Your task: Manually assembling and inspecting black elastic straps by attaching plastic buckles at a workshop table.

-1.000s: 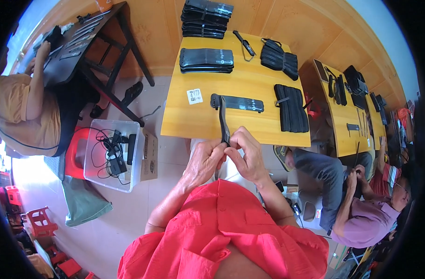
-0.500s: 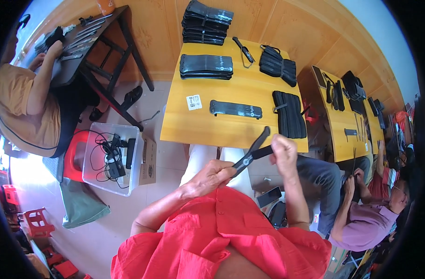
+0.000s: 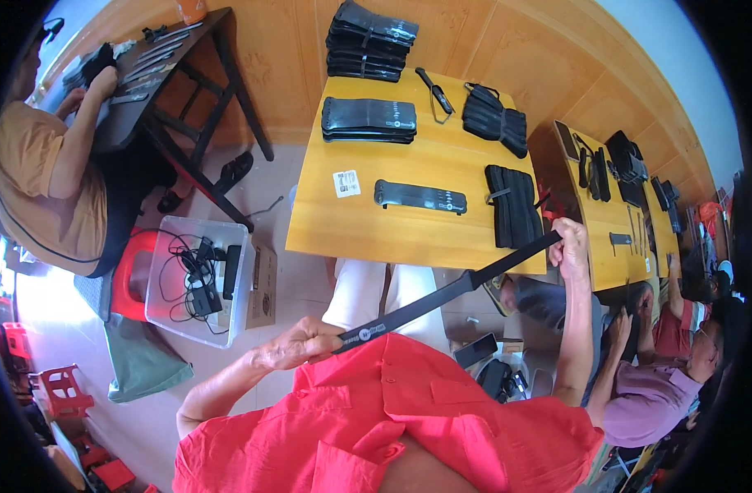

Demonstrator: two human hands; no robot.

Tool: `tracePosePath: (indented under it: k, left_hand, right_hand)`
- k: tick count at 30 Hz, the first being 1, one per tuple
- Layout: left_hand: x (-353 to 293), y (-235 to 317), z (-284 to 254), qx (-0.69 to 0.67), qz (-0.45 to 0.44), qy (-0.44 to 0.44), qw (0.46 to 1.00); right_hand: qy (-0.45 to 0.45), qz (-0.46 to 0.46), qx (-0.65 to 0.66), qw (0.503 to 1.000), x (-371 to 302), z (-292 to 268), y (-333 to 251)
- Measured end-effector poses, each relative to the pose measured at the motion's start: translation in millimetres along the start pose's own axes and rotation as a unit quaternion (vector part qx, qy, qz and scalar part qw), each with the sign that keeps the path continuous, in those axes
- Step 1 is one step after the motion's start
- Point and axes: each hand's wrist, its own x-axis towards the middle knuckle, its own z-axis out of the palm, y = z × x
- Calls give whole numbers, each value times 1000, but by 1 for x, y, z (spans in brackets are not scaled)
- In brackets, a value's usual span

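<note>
A long black strap [image 3: 429, 302] with pale printing near one end is pulled straight between my hands, slanting up to the right in front of my red shirt. My left hand [image 3: 304, 342] is closed on its printed end. At the other end my right hand [image 3: 570, 246] grips the narrower part, raised beside the table's right front corner. On the yellow table [image 3: 335, 234] lies a flat black strap stack [image 3: 421, 197], with a white label card [image 3: 346, 183] to its left. A tied black strap bundle [image 3: 512, 205] rests near the right edge.
More black strap piles [image 3: 368, 120] and a tall stack [image 3: 368, 41] stand farther back. A clear plastic bin [image 3: 166, 304] with cables sits on the floor at left, beside a red stool [image 3: 129, 275]. People work at the left desk [image 3: 138, 103] and right tables [image 3: 614, 267].
My hands have moved apart, the left down and leftward, the right up and rightward. The strap, folded before, is now drawn out to full length.
</note>
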Motion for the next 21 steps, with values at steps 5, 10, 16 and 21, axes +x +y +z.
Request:
tracePosePath:
  k: [5,10,16,21]
  left_hand:
    - [-53,-22,-27,114,101,105,983]
    - [-55,-14,-38,-58,95,282,953]
    - [33,-43,-59,-107,79,366,921]
    - [85,-94,-83,-87,-30,396,914]
  right_hand:
    - [289,-14,57,956,22,-91,14]
    - [253,-81,-33,963,-12,-90,-56]
    - [189,-110,-62,974,-17,-42,-79]
    - [95,-133,-237,958,-38,-14,-87]
